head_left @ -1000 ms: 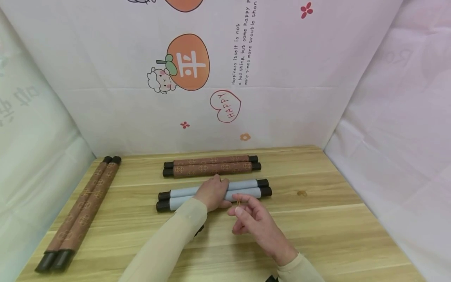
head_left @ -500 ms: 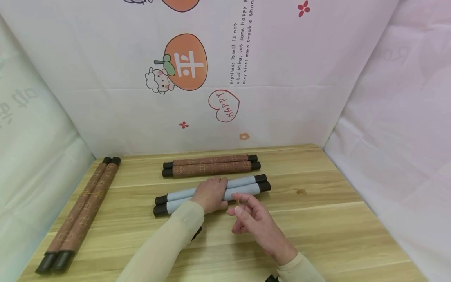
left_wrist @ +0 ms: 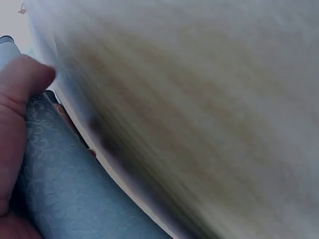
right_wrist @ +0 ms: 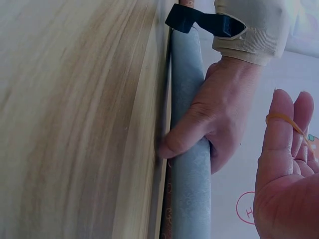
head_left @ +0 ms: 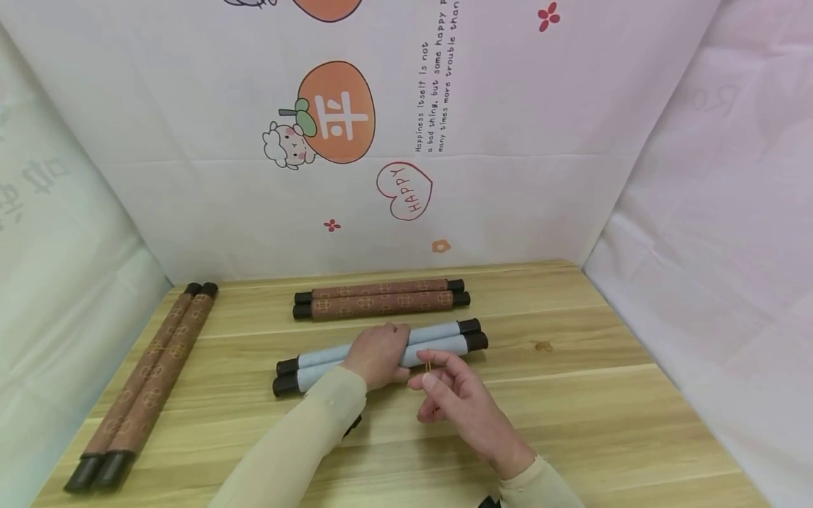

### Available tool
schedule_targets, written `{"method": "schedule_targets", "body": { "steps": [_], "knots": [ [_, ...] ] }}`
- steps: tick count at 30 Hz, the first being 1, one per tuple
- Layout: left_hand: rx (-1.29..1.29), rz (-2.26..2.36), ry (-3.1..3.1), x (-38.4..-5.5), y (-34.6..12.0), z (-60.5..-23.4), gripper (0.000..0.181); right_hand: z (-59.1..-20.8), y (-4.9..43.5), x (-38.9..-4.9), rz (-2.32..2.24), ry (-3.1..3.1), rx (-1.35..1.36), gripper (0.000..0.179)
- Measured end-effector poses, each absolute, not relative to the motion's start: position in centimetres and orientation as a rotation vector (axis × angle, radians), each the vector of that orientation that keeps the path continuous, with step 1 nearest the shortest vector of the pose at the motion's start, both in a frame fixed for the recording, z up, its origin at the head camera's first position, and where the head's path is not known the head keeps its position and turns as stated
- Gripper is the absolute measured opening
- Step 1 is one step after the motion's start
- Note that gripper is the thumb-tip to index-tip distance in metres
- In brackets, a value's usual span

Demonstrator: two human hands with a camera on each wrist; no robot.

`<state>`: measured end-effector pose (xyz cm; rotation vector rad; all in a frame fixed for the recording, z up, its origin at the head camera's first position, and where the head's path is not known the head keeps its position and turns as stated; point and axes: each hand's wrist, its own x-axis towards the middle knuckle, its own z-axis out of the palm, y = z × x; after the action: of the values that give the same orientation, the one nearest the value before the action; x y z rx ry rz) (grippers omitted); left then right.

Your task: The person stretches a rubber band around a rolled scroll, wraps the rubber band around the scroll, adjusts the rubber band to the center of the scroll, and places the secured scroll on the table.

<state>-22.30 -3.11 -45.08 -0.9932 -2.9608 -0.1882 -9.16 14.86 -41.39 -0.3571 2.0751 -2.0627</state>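
In the head view, my left hand (head_left: 377, 355) grips the middle of a light blue scroll (head_left: 444, 345), rolled from both ends into two parallel rolls with black knobs. Its fingers reach over the far roll, with the thumb on the near side. The scroll slants, right end farther away. Just right of it is my right hand (head_left: 464, 402), an orange rubber band (head_left: 428, 366) looped round its index finger and held toward the thumb. From the right wrist view, the band (right_wrist: 281, 117) crosses the index finger; the left thumb lies across the blue roll (right_wrist: 189, 189).
Behind the blue scroll lies a brown patterned scroll (head_left: 384, 303) with black ends. A longer brown scroll (head_left: 152, 374) lies along the left side, a thin band round its middle. White printed cloth (head_left: 508, 176) walls the wooden table (head_left: 571, 423) at the back and sides.
The blue scroll has turned slightly under my left hand: its left end came nearer and shifted left. My left hand moved a little left with it. The right hand stays almost still.
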Motion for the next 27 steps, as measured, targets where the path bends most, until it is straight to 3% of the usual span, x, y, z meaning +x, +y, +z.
{"method": "schedule_targets", "body": {
  "steps": [5,14,27],
  "knots": [
    [-0.99,-0.184,-2.914,-22.1,-3.4,-44.8,0.073,-41.2,14.9,-9.2,-2.057,2.077,-0.358,0.046],
    [-1.015,-0.124,-2.754,-20.9,-4.8,-44.6,0.084,-41.3,15.2,-9.2,-2.041,2.115,-0.325,0.05],
    [-0.977,-0.195,-2.667,-18.3,-7.9,-43.4,0.083,-40.6,16.1,-9.3,-1.937,2.328,-0.378,0.041]
  ]
}}
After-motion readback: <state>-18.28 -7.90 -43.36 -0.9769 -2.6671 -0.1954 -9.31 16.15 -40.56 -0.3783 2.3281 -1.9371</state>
